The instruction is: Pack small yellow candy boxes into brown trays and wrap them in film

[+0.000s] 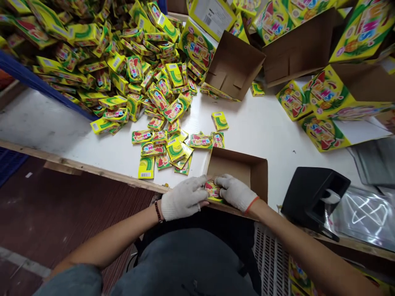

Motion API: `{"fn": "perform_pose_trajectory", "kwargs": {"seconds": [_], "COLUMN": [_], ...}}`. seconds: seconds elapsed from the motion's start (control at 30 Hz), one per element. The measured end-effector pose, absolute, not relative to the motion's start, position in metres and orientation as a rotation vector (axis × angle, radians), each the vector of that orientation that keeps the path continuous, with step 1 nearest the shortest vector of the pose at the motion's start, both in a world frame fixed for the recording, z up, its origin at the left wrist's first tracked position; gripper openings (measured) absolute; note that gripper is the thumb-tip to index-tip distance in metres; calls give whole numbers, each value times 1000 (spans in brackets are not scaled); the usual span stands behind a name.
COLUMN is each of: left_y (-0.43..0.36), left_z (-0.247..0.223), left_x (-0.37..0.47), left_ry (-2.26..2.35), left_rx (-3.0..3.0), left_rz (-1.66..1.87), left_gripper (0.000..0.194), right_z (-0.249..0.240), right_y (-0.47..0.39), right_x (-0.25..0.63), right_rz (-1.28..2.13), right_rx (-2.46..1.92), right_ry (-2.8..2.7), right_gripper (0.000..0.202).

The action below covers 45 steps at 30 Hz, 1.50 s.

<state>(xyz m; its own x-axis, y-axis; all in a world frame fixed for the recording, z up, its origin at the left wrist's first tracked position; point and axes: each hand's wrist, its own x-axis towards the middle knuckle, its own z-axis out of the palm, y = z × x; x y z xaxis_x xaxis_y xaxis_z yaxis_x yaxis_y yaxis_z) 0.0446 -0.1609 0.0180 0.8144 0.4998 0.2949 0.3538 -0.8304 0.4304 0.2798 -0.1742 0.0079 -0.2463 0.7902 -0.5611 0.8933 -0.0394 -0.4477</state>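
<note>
An open brown cardboard box [259, 176] rests at the front edge of the white table. Small yellow-green candy boxes [212, 188] with fruit print are in its near left corner, between my two gloved hands. My left hand [185, 197] reaches over the left wall, its fingers closed against the candy boxes and its thumb below. From the other side, my right hand [235, 191] is inside the cardboard box with fingers bent onto the same candy boxes. The fingers partly cover them, so I cannot tell how many there are.
A large heap of loose candy boxes [135, 68] spreads across the left and back of the table [247, 119]. Open printed display cartons [234, 65] stand at the back right. On the right are a black tape dispenser [311, 197] and clear plastic sheets [364, 213].
</note>
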Motion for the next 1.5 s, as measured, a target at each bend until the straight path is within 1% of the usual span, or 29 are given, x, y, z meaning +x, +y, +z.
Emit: {"fn": "perform_pose_trajectory", "kwargs": {"seconds": [0.03,0.1,0.17,0.2,0.23,0.27,0.3,0.33,0.4,0.47,0.5,0.57,0.67,0.73,0.8,0.87,0.93,0.97,1.07,1.13,1.2,1.3,1.37,1.4,1.5], "left_y": [-152,-130,-104,-92,-82,-74,-69,-68,-76,-95,-106,-125,-133,-125,-112,-103,-98,-97,-97,-98,-99,-105,-110,-113,-117], "left_z": [21,27,31,33,35,37,40,45,57,71,77,84,77,65,51,39,30,27,20,18,20,36,53,61,73], "left_x": [37,27,21,19,17,15,13,10,9,15,21,35,48,44,34,26,24,25,27,24,18,18,28,36,57], "left_ry": [735,1099,1471,1567,1605,1612,1605,1616,1638,1553,1470,1282,1160,1281,1505,1689,1767,1775,1759,1711,1609,1350,1166,1085,936], "left_rx": [2634,2614,2592,2595,2605,2614,2623,2622,2575,2455,2377,2216,2087,2134,2248,2346,2384,2398,2437,2386,2186,1796,1672,1657,1664], "left_rz": [627,696,582,455,330,252,248,332,671,992,1076,1097,970,851,631,325,92,36,89,271,527,783,764,718,663], "left_gripper": [16,30,40,38,31,21,13,11,13,16,19,25,32,34,32,30,33,36,42,44,47,48,48,47,48], "right_z": [10,14,20,22,25,28,32,37,50,66,75,91,104,103,92,74,54,45,21,14,16,38,60,71,94], "right_y": [-175,-175,-174,-174,-173,-172,-171,-170,-167,-163,-161,-157,-153,-150,-144,-135,-126,-123,-117,-119,-125,-135,-141,-142,-144], "right_x": [274,268,268,270,272,275,279,282,285,285,283,281,289,303,317,323,318,311,293,287,288,292,291,289,289], "right_rz": [-1071,-953,-931,-942,-959,-973,-983,-984,-940,-843,-810,-829,-1036,-1135,-1130,-1063,-1041,-1054,-1056,-1009,-980,-950,-946,-966,-1084], "right_rx": [1811,1771,1750,1752,1764,1792,1836,1896,2042,2137,2147,2085,1971,1966,1998,2016,1996,1979,1971,2004,2032,2125,2131,2069,1853], "right_ry": [2086,2078,2069,2070,2083,2115,2177,2273,2562,2878,3000,3132,2982,2736,2473,2258,2137,2111,2116,2134,2149,2353,2668,2826,3018], "right_gripper": [25,23,24,26,28,30,30,29,30,38,42,42,27,22,18,13,14,16,20,20,20,28,39,41,32]}}
